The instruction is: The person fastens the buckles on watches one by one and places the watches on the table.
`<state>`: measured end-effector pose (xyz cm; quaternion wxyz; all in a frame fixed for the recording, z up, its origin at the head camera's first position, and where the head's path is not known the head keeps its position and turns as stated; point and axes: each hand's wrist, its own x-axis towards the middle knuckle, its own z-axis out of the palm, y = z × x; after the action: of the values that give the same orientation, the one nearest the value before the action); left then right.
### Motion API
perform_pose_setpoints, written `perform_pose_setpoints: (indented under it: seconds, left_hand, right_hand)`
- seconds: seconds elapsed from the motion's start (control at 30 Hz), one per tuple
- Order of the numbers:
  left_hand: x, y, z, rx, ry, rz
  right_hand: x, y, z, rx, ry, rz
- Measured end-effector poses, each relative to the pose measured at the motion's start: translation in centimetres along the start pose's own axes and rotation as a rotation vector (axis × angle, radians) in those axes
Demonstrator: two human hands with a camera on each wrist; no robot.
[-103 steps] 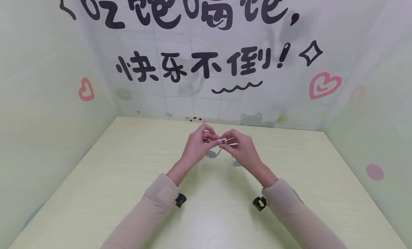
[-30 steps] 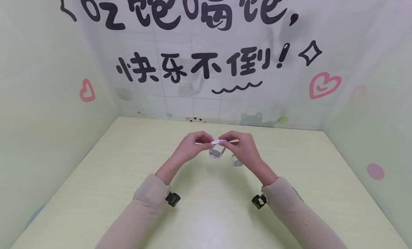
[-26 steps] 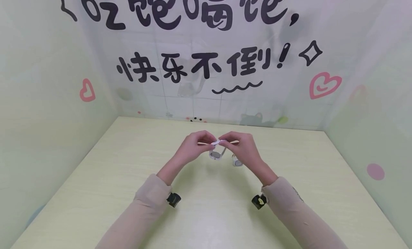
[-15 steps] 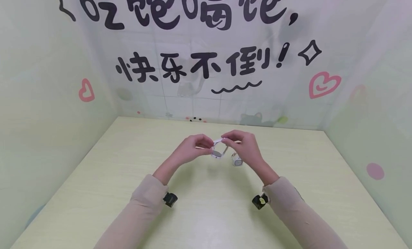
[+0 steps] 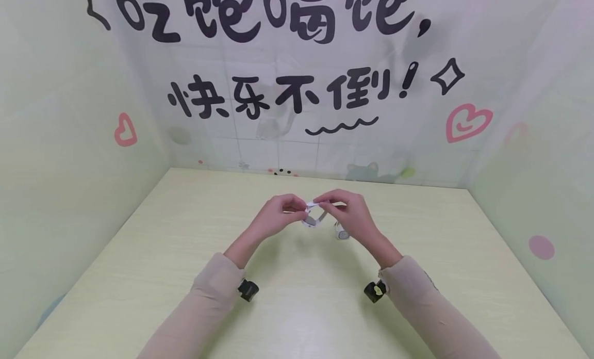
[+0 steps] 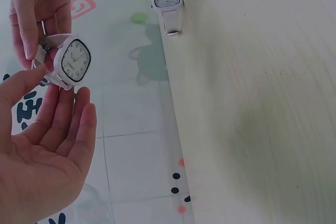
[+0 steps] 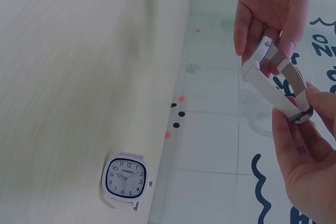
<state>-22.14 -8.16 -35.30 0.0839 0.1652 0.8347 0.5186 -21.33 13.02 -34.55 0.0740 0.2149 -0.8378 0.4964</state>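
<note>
A white wristwatch [image 5: 310, 221] hangs above the table between both hands, its strap bent into a loop. My left hand [image 5: 277, 214] pinches the loop on its left side, near the case. With thumb and fingers, my right hand [image 5: 352, 210] pinches the strap at its far side; the right wrist view shows that hand [image 7: 310, 166] at the metal buckle [image 7: 301, 115]. The squarish dial [image 6: 76, 61] with a dark rim faces the left wrist camera. A second white wristwatch [image 7: 126, 178] lies on the table below my right hand, dial visible.
The pale wood-grain table [image 5: 297, 307] ends at a back wall [image 5: 297, 152] printed with black characters and drawings. Light side walls [image 5: 69, 142] stand left and right. Each sleeve cuff carries a black wrist camera [image 5: 248, 290].
Earlier both hands met closely at the strap ends; now they are farther apart, with the loop visible between them. Since half a second ago, the right hand has shifted slightly left.
</note>
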Motion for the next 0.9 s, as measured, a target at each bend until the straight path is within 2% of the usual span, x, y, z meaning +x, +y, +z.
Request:
perform_pose_setpoints:
  seconds: [0.2, 0.33, 0.6, 0.9]
  left_hand:
    - [-0.07, 0.11, 0.08, -0.056, 0.037, 0.030]
    - [-0.06, 0.06, 0.14, -0.070, 0.067, 0.049]
    - [-0.10, 0.16, 0.35, -0.084, 0.126, 0.053]
    - [0.04, 0.17, 0.53, -0.058, 0.151, 0.110]
  right_hand:
    - [0.01, 0.12, 0.13, -0.011, -0.020, -0.078]
    - [-0.06, 0.01, 0.17, 0.004, -0.028, -0.099]
    - [-0.08, -0.06, 0.15, -0.011, -0.031, -0.131]
    - [-0.03, -0.12, -0.03, -0.045, -0.044, -0.180]
